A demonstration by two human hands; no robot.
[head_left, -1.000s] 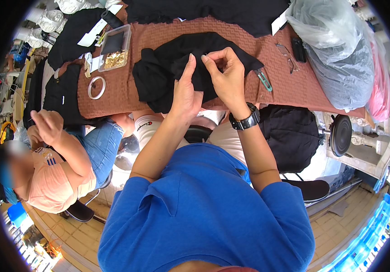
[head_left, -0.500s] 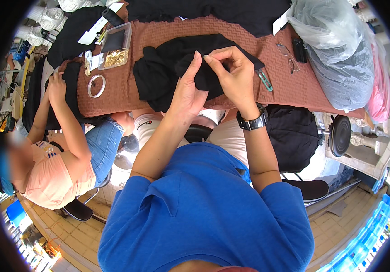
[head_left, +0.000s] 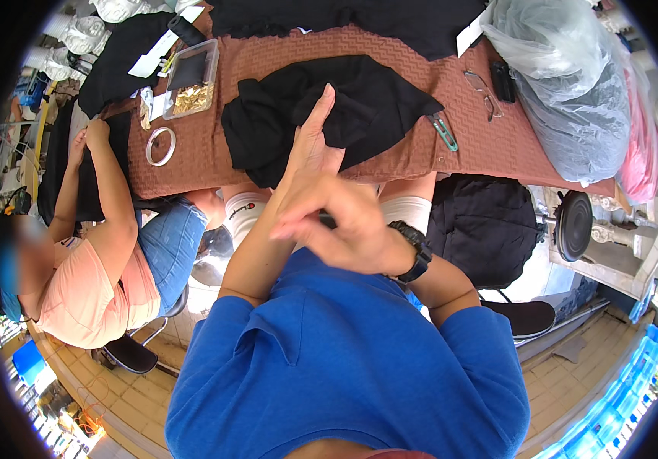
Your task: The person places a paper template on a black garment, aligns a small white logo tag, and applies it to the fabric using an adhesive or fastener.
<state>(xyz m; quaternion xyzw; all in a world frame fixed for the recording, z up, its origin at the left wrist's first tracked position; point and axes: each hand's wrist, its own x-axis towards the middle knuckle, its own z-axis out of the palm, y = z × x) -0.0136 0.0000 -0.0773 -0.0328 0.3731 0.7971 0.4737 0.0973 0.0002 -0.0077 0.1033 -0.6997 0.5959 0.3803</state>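
A crumpled black cloth [head_left: 268, 126] lies on the table in front of me. Over its near part is my left hand [head_left: 312, 149], thumb pointing up and the other fingers mostly folded or hidden. Its grip looks closed; whatever it pinches is too small to make out. My right hand [head_left: 340, 226], with a dark wristwatch [head_left: 420, 256], is close to my chest and crosses in front of my left forearm. Motion blurs it, but thumb and forefinger tips appear together, with nothing nameable between them. Green thread snips [head_left: 445, 134] lie at the cloth's right edge.
Beyond, on the brown table cover [head_left: 268, 57], are a clear box [head_left: 214, 65] with gold pieces, a white ring [head_left: 151, 149], eyeglasses [head_left: 485, 96] and a dark case [head_left: 503, 83]. Grey plastic-wrapped bundles [head_left: 573, 92] stand right. A person [head_left: 95, 287] sits left, handling dark fabric.
My right hand has pulled back from beside my left fingertips toward my chest. The left hand has shifted only slightly. The neighbouring person's hands have moved a little.
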